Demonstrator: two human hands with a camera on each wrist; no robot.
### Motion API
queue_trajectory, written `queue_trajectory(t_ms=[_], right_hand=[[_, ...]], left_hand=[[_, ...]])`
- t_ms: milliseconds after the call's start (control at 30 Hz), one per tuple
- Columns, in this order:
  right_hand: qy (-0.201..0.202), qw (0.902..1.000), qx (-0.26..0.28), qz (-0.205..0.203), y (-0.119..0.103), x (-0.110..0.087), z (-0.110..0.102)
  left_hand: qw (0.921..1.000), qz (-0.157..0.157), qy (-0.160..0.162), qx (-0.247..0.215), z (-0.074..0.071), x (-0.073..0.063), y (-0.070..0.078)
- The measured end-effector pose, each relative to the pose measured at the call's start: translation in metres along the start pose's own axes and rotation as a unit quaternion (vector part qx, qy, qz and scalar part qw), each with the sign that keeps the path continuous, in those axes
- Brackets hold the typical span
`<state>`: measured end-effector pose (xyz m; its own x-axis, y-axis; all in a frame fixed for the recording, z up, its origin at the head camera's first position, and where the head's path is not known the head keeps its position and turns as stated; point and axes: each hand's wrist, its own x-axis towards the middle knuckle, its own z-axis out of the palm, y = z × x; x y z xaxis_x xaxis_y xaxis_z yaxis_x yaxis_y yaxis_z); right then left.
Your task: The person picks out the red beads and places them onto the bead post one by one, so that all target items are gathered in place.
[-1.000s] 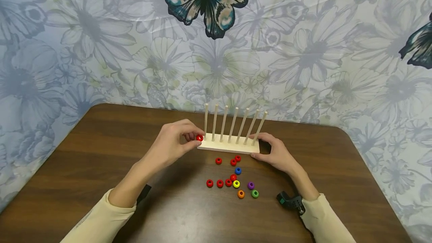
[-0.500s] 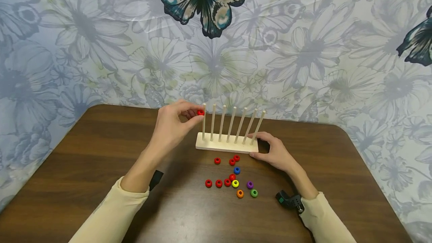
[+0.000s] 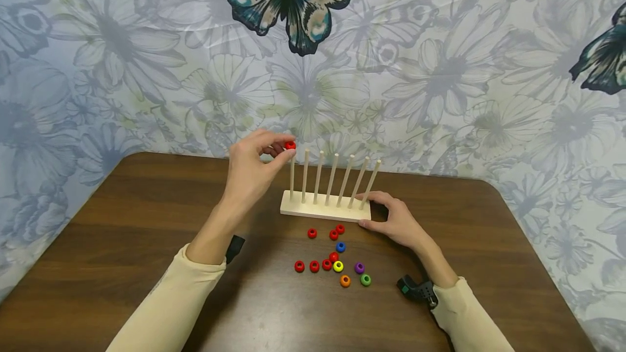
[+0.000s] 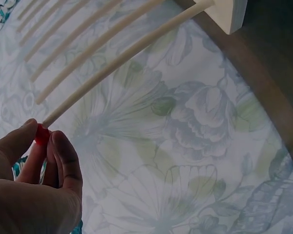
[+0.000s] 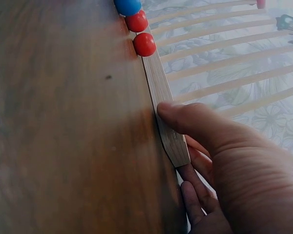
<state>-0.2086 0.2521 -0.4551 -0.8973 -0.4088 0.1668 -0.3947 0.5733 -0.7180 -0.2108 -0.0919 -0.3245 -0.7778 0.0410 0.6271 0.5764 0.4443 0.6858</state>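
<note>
My left hand (image 3: 254, 164) pinches a red bead (image 3: 290, 145) between thumb and fingertips, right at the top of the leftmost peg (image 3: 292, 178). In the left wrist view the red bead (image 4: 41, 134) sits at that peg's tip. A pale wooden base (image 3: 318, 209) carries a row of several upright bare pegs. Gripping the base's right end is my right hand (image 3: 396, 219), thumb on the front edge and fingers behind. The right wrist view has the thumb lying along the wooden base (image 5: 161, 87), with the other fingers partly hidden beneath the hand.
Several red beads (image 3: 314, 266) lie on the brown table (image 3: 122, 265) in front of the base. Among them are a blue bead (image 3: 340, 246), a yellow bead (image 3: 338, 266), a purple bead (image 3: 359, 268), an orange bead (image 3: 345, 281) and a green bead (image 3: 365, 280). A patterned backdrop (image 3: 440, 96) stands behind the table.
My left hand has raised the red bead from beside the base's left end up to the top of the leftmost peg. The right hand keeps its grip on the base.
</note>
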Motion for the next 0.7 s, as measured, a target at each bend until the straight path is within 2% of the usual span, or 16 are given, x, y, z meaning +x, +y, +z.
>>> queue_trajectory(t_ms=[200,700], right_hand=[[0.001,1.0,-0.005,0.001,0.0006,0.0002,-0.0011],[-0.001,1.0,-0.009,0.0,0.0003,0.0002,-0.001]], left_hand=[[0.9998,-0.006,-0.017,-0.006,0.005,-0.0008,-0.0028],[0.9988,-0.03,-0.034,-0.018,0.0023,-0.0036,-0.0055]])
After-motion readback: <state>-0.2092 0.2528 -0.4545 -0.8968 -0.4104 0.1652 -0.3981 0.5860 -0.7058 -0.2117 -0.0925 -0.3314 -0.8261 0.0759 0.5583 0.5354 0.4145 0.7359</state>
